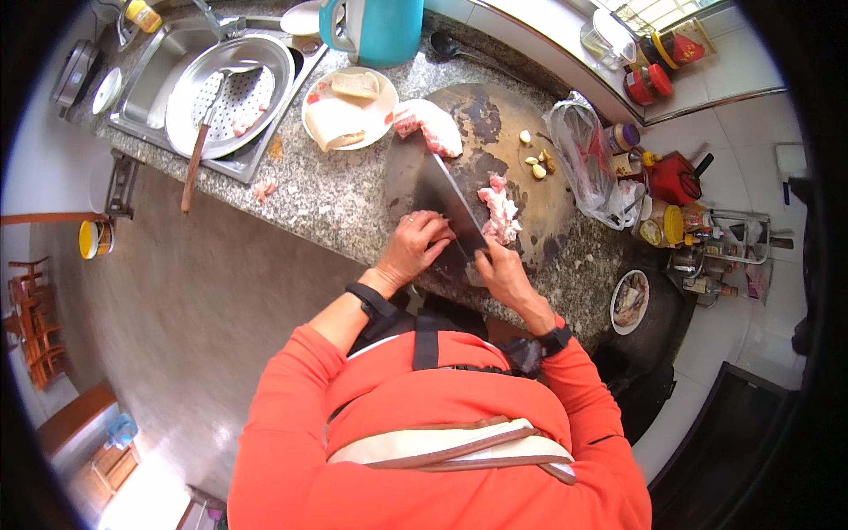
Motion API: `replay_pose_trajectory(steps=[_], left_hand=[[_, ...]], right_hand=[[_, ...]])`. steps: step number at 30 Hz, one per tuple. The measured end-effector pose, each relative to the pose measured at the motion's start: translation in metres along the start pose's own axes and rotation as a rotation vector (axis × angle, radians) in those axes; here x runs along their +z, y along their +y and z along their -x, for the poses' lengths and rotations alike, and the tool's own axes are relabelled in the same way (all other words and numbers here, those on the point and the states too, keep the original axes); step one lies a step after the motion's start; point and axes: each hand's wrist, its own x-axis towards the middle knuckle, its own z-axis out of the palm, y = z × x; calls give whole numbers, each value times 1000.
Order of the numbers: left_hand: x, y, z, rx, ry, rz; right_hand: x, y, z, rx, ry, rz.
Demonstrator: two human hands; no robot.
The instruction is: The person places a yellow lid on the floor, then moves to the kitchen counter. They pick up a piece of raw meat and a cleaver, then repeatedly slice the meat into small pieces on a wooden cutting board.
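Note:
My right hand (507,278) grips the handle of a cleaver (447,189), whose wide blade reaches away over a round wooden chopping board (530,205). Curled fingers of my left hand (419,242) are beside the blade's left side, near the board's front edge; what lies under them is hidden. Right of the blade sits a small heap of cut raw meat (498,211). A larger piece of raw meat (434,126) rests at the board's far left, by the blade's tip. Several garlic cloves (538,171) lie on the board's right part.
Left of the board is a plate (387,93) with pale slabs. A steel colander basin (179,126) holding a slotted turner (199,152) sits over the sink (136,112). A teal jug (391,33) stands behind. Rightward are a plastic bag (576,149), jars (666,224) and a bowl (614,301).

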Motion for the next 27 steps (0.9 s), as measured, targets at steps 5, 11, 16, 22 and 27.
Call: replay_pose_trajectory(steps=[5,11,16,22,27], left_hand=[[-8,-2,2,85,-66,27],[-1,-5,4,98,-58,-63],[1,-4,7,33,-110,-61],[1,-1,7,33,-11,-20],[1,-5,10,35,-4,9]], right_hand=[[-13,-8,39,22,-5,92],[-24,-17,70,58,-77,180],[3,-13,33,-73,-15,211],[28,-7,-44,-167,46,80],[12,-5,-16,-87,20,87]])
